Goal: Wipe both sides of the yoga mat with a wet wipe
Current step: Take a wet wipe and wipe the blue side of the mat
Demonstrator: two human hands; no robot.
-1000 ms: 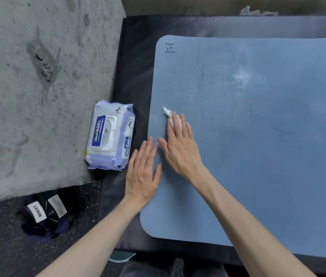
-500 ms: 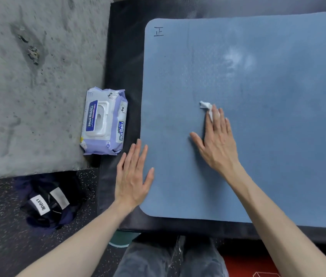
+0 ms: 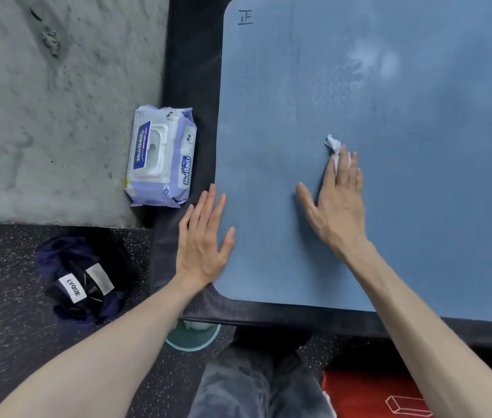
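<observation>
Blue textured foam yoga mat (image 3: 389, 206) lay flat under both hands. Right hand (image 3: 336, 203), fingers straight and together, pressed a crumpled white wet wipe (image 3: 333, 143) that protruded beyond the fingertips. Left hand (image 3: 202, 239), fingers flat and slightly spread, pinned the mat's edge. Recommended: keep even pressure, overlap strokes, maintain the anchor.
</observation>
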